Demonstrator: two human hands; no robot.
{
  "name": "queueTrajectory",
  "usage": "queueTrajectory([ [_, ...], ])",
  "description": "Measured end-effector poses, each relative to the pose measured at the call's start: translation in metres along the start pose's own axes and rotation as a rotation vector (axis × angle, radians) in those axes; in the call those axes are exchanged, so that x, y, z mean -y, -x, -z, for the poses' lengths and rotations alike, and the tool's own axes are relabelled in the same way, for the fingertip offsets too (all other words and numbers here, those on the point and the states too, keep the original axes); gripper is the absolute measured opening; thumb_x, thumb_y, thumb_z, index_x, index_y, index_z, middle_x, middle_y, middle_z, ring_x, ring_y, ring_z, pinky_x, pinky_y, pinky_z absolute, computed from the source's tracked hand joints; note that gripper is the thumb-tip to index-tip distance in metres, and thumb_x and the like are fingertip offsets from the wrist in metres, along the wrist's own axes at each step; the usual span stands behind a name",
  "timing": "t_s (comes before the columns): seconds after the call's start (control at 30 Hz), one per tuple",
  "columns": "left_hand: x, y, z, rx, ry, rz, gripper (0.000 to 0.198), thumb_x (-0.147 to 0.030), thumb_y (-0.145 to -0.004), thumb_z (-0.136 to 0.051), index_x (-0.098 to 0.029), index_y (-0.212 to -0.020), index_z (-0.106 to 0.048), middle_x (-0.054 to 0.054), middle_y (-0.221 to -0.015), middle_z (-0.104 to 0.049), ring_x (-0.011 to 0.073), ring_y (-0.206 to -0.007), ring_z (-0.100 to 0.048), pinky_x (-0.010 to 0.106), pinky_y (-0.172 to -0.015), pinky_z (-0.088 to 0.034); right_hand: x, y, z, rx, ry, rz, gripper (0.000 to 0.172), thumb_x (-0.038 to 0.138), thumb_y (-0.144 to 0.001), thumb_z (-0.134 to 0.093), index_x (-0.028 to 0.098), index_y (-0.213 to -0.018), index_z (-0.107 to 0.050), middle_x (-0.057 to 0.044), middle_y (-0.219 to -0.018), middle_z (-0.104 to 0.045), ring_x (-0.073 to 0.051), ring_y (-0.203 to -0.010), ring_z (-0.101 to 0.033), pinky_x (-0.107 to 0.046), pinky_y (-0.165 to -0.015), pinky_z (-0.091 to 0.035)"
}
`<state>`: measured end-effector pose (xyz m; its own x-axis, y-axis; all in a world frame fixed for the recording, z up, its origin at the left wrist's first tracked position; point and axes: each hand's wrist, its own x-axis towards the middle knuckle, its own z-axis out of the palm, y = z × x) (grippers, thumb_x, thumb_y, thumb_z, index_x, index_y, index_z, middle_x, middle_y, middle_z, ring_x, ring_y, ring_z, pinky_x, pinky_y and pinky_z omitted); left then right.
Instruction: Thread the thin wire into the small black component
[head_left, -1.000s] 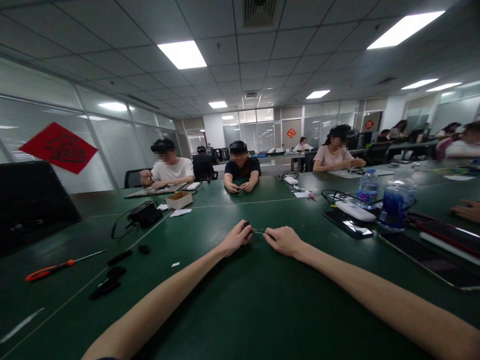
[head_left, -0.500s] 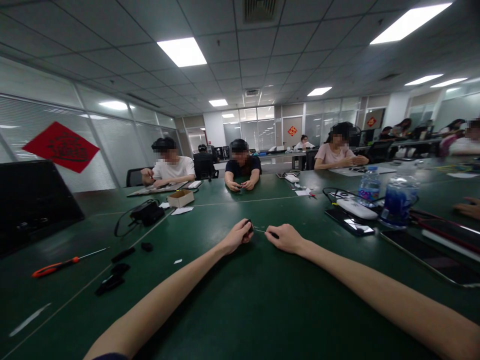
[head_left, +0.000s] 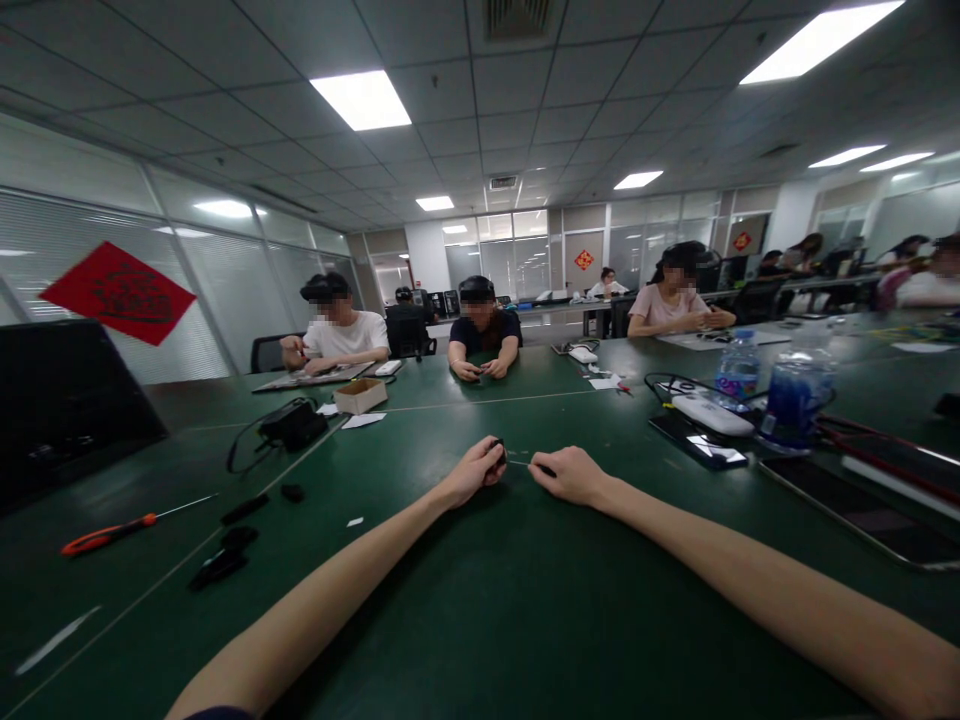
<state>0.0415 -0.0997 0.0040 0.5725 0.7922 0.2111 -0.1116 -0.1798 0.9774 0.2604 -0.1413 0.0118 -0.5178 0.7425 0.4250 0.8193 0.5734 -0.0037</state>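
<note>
My left hand (head_left: pixel 472 474) is curled around a small black object (head_left: pixel 495 456), which its fingers mostly hide. My right hand (head_left: pixel 571 476) pinches a slim tool with a dark handle (head_left: pixel 545 469), perhaps a small screwdriver. The tool's thin metal shaft points left towards the black object, and I cannot tell whether its tip touches it. Both forearms rest low over the dark green table (head_left: pixel 525 620), and a small white paper scrap (head_left: pixel 355 521) lies left of my hands.
To the left lie an orange-handled screwdriver (head_left: pixel 112 533), black parts (head_left: pixel 221 562) and a black bag with cord (head_left: pixel 292 426). To the right are phones (head_left: pixel 697 452), a white power bank (head_left: pixel 712 415) and bottles (head_left: pixel 797 402). Co-workers sit across the table.
The whole view has turned slightly and levelled. My hands have stayed almost in place, still holding the black object and the slim tool close together.
</note>
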Motion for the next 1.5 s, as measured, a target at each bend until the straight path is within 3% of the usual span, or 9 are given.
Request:
queueTrajectory([
  [0.23,0.0,0.001,0.0,0.005,-0.089,-0.016,0.036,-0.052,-0.083,-0.049,-0.016,-0.086,-0.044,-0.002,-0.066,-0.046,0.0049,-0.05,-0.037,0.016,-0.047,-0.027,0.001,0.001,0.002,0.02,0.054,0.007,0.036,0.042,-0.094,-0.033,0.021,-0.094,-0.062,-0.004,-0.074,-0.067,-0.014,-0.061,-0.059,-0.023,-0.06,-0.033],
  [0.57,-0.004,0.001,0.0,-0.008,-0.05,0.009,0.036,-0.053,-0.082,-0.049,-0.018,-0.089,-0.043,-0.005,-0.065,-0.041,0.0042,-0.049,-0.032,0.015,-0.047,-0.024,0.003,0.001,-0.008,-0.028,0.067,-0.095,0.039,0.046,-0.095,-0.03,0.024,-0.094,-0.061,-0.003,-0.076,-0.067,-0.016,-0.066,-0.061,-0.024,-0.061,-0.034],
  [0.63,-0.005,0.002,-0.001,0.02,-0.089,-0.006,0.035,-0.052,-0.083,-0.049,-0.018,-0.088,-0.044,-0.004,-0.065,-0.042,0.0049,-0.05,-0.034,0.016,-0.047,-0.026,-0.002,-0.001,-0.01,-0.055,0.046,-0.161,0.039,0.046,-0.095,-0.03,0.024,-0.095,-0.061,-0.003,-0.075,-0.067,-0.016,-0.066,-0.061,-0.023,-0.061,-0.034],
  [0.73,-0.004,0.003,-0.003,0.091,-0.221,-0.023,0.037,-0.052,-0.081,-0.052,-0.016,-0.085,-0.046,-0.003,-0.063,-0.046,0.0065,-0.051,-0.038,0.018,-0.048,-0.028,-0.013,-0.005,-0.012,-0.121,0.006,-0.381,0.041,0.041,-0.097,-0.024,0.022,-0.099,-0.06,-0.004,-0.074,-0.067,-0.015,-0.062,-0.06,-0.023,-0.059,-0.034],
  [0.8,-0.003,0.003,-0.003,0.09,-0.267,-0.024,0.038,-0.053,-0.081,-0.051,-0.016,-0.085,-0.046,-0.002,-0.061,-0.048,0.0069,-0.05,-0.039,0.019,-0.047,-0.028,-0.018,-0.006,-0.012,-0.126,-0.001,-0.427,0.04,0.04,-0.097,-0.025,0.022,-0.099,-0.061,-0.004,-0.073,-0.066,-0.015,-0.061,-0.06,-0.023,-0.058,-0.034],
  [1.0,-0.003,0.001,-0.002,0.015,-0.212,-0.01,0.037,-0.053,-0.084,-0.045,-0.016,-0.084,-0.046,-0.001,-0.06,-0.052,0.0068,-0.045,-0.04,0.019,-0.043,-0.026,-0.013,-0.004,-0.012,-0.075,0.018,-0.265,0.037,0.044,-0.095,-0.031,0.024,-0.096,-0.061,-0.003,-0.07,-0.065,-0.015,-0.061,-0.06,-0.022,-0.057,-0.034],
  [1.23,-0.001,0.003,-0.004,0.003,-0.139,-0.011,0.031,-0.04,-0.077,-0.059,-0.017,-0.09,-0.042,-0.004,-0.061,-0.046,0.0051,-0.046,-0.039,0.017,-0.043,-0.025,-0.01,-0.002,-0.009,-0.078,-0.017,-0.212,0.036,0.043,-0.095,-0.03,0.022,-0.094,-0.06,-0.003,-0.068,-0.064,-0.014,-0.058,-0.058,-0.022,-0.057,-0.035],
  [1.37,0.001,0.002,-0.003,-0.009,-0.116,0.022,0.039,-0.033,-0.077,-0.057,-0.022,-0.104,-0.031,-0.008,-0.062,-0.04,0.0036,-0.044,-0.034,0.015,-0.043,-0.023,-0.008,-0.002,-0.006,-0.074,-0.01,-0.216,0.036,0.044,-0.095,-0.031,0.022,-0.093,-0.06,-0.003,-0.068,-0.064,-0.014,-0.059,-0.058,-0.022,-0.058,-0.036],
  [1.5,0.002,0.001,0.0,0.001,-0.118,0.05,0.045,-0.031,-0.078,-0.057,-0.026,-0.107,-0.022,-0.01,-0.061,-0.037,0.0029,-0.041,-0.03,0.014,-0.043,-0.023,-0.007,-0.002,-0.003,-0.062,-0.012,-0.215,0.036,0.044,-0.095,-0.032,0.021,-0.094,-0.06,-0.003,-0.069,-0.064,-0.014,-0.058,-0.058,-0.022,-0.057,-0.036],
])
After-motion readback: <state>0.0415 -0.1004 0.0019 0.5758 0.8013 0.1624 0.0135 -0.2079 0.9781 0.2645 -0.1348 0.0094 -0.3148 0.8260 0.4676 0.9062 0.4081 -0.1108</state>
